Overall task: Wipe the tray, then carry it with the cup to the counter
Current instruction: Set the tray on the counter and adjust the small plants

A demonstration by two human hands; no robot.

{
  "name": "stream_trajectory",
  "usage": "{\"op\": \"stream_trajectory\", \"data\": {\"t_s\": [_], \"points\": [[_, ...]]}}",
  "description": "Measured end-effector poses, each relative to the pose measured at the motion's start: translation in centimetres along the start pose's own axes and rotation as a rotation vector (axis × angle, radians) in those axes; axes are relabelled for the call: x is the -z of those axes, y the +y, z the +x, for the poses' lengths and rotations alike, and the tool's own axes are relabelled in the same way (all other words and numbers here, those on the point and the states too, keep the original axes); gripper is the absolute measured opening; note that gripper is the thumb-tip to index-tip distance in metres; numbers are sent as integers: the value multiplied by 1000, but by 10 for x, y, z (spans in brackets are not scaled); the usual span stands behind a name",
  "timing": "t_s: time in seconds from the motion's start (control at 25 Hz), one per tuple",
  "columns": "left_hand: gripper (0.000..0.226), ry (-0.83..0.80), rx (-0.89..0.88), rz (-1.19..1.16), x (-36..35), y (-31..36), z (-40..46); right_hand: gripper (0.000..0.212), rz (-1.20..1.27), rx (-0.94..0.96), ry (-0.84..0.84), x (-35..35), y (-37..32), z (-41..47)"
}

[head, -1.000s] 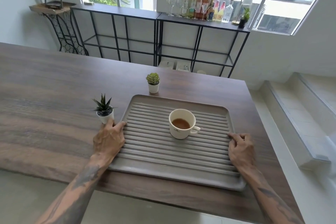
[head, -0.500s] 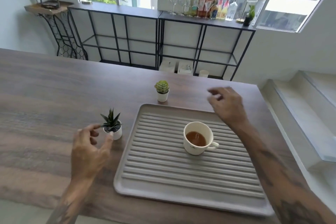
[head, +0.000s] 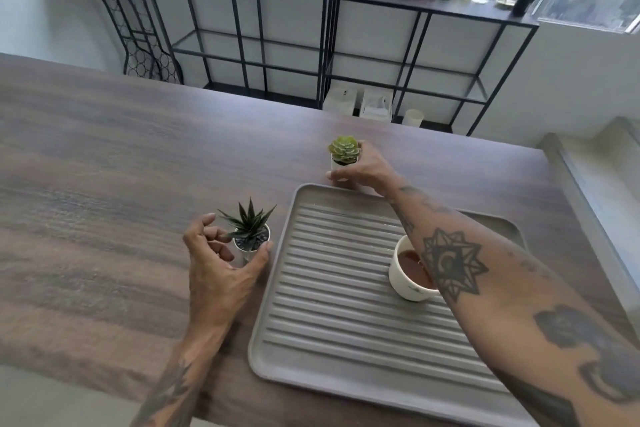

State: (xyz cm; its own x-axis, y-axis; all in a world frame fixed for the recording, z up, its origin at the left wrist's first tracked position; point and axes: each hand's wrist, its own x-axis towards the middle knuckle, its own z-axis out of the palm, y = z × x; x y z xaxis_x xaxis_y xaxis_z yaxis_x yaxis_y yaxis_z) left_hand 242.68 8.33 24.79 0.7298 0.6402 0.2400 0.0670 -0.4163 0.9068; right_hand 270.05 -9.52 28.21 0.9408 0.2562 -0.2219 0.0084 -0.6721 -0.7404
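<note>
Grey rectangular ribbed tray [head: 346, 333] of matte plastic lies flat on the dark wood-grain surface [head: 104, 184], its raised rim rounded at the corners. Parallel ridges run across the tray from left to right; its long axis lies the same way, roughly parallel to the near edge of the surface, with the far right corner angled slightly away.

White ceramic cup [head: 403, 279], round and holding brown liquid, stands upright on the right half of the tray; the right forearm crosses above it and hides its right side, so its handle cannot be seen.

Left hand [head: 221, 267] is curled partly open around the small white pot with a spiky dark-green plant [head: 250, 236], which stands on the surface just beside the tray's left rim. The thumb touches the pot's near right side; the fingers arch around its left side, and whether they press against it cannot be told.

Right hand [head: 363, 172] reaches over the tray's far rim and grasps the small white pot with a pale-green rosette succulent [head: 343, 152], thumb on the near side and fingers wrapped behind. This pot sits just beyond the tray's far edge.
</note>
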Motion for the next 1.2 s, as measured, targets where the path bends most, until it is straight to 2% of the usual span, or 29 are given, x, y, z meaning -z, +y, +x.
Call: {"op": "stream_trajectory", "data": {"t_s": [0.12,0.24,0.32,0.4,0.56,0.76,0.88,1.04,1.2], "points": [[92,-49,48,79,-1,-2,9,79,22,-28,70,0,-18,-21],[64,-105,-26,219,-2,-6,14,64,10,-7,103,-3,-18,-26],[50,-121,-38,196,-2,0,20,61,17,19,128,2,-21,-33],[45,-138,-32,180,-4,12,32,62,40,51,155,17,-24,-47],[36,-239,-172,189,-31,65,63,62,35,109,246,78,-19,-90],[44,-433,-283,175,-101,153,70,57,33,115,409,162,14,-154],[36,-574,-325,128,-149,197,53,55,28,56,510,201,48,-192],[35,-710,-372,107,-213,239,20,52,50,-52,606,232,97,-241],[50,-806,-341,78,-272,262,-7,53,94,-102,656,239,137,-287]]}}
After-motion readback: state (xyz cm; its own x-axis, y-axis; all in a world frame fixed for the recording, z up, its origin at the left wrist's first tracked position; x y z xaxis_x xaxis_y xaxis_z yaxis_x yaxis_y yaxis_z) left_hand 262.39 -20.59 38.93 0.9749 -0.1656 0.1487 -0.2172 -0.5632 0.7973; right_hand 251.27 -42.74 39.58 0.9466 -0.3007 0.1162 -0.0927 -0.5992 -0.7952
